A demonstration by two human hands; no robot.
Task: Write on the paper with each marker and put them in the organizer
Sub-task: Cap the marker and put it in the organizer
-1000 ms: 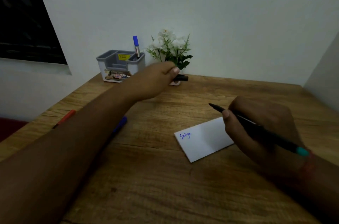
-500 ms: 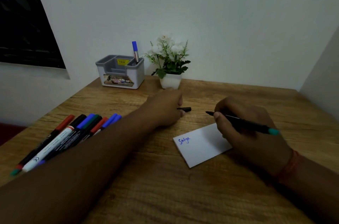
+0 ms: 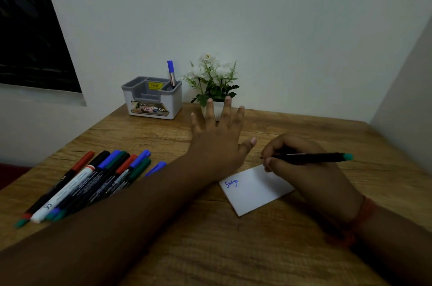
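Left hand [image 3: 217, 145] newly spread; one paper [image 3: 254, 188]

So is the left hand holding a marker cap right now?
No, the left hand is spread flat with straight fingers above the wooden table, holding nothing.

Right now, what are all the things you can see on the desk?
desk: one, brown wood, against white wall.
organizer: one, grey and white, back of desk.
blue marker: one, upright in organizer's right slot.
plant: one, white flowers, white pot, right of organizer.
markers: a loose bunch, red, black, blue, green, left side; exact count unclear.
paper: one, white, blue writing, near middle.
pen: one, black with teal end, in right hand.
left hand: fingers spread, holds nothing.
right hand: grips pen.
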